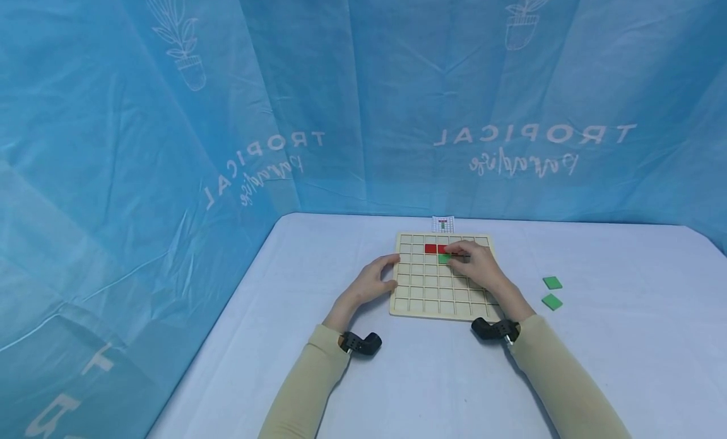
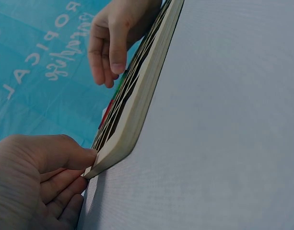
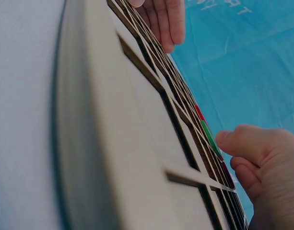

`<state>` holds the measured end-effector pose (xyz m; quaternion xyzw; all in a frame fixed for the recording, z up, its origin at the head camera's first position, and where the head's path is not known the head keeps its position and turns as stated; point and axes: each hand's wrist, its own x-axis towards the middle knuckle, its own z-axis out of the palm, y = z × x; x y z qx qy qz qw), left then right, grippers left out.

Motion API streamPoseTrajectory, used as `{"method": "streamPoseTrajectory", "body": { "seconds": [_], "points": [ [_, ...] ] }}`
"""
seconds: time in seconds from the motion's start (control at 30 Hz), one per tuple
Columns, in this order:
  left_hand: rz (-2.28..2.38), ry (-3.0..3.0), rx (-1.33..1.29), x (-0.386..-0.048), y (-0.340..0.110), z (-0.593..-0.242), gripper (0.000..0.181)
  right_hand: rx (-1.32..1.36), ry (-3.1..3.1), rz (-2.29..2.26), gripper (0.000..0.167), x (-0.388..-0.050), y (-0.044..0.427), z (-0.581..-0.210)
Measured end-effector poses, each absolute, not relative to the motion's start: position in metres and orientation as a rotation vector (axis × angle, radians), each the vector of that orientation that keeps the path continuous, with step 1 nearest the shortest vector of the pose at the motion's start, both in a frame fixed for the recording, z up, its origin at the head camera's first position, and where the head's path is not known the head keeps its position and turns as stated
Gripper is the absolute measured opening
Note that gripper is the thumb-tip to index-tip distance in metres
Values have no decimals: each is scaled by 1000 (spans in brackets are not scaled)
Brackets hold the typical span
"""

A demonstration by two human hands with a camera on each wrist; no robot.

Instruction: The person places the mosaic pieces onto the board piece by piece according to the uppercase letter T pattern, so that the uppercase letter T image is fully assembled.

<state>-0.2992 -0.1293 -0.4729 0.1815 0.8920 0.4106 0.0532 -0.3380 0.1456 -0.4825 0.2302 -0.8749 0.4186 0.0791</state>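
Observation:
A square wooden grid board point(image 1: 423, 307) lies flat on the table. Near its far side is a row of red tiles point(image 1: 431, 248), partly covered by my right hand point(image 1: 476, 262). Just below that row, a green tile point(image 1: 443, 259) lies in the grid, with my right thumb at it and the fingertips over the red row. The fingers look relaxed in the left wrist view, and no lifted tile shows between them. My left hand point(image 1: 372, 280) touches the board's left edge with spread thumb and fingers; in its wrist view the thumb point(image 2: 84, 157) rests at the corner.
Two loose green tiles point(image 1: 552, 282) lie on the white tablecloth point(image 1: 625, 338) right of the board. A small printed pattern card point(image 1: 443, 224) lies behind the board's far edge. Blue printed curtains point(image 1: 397, 98) hang at the back and left of the table.

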Motion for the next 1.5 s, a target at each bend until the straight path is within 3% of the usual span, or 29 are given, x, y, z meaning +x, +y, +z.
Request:
{"method": "streamPoseTrajectory", "body": {
  "seconds": [0.4, 0.67, 0.87, 1.17, 1.5],
  "points": [
    [1248, 2705, 586, -300, -127, -474, 61, 545, -2518, 1612, 36, -332, 159, -454],
    [1223, 2715, 573, -300, -127, -470, 62, 495, -2470, 1574, 44, -321, 237, -430],
    [1231, 2712, 553, -301, -129, -470, 62, 340, -2622, 1338, 50, -288, 284, -414],
    [1258, 2695, 552, -299, -130, -472, 62, 380, -2660, 1315, 43, -259, 316, -443],
    [1248, 2703, 551, -299, -129, -472, 61, 316, -2708, 1247, 43, -254, 326, -470]
  ]
}}
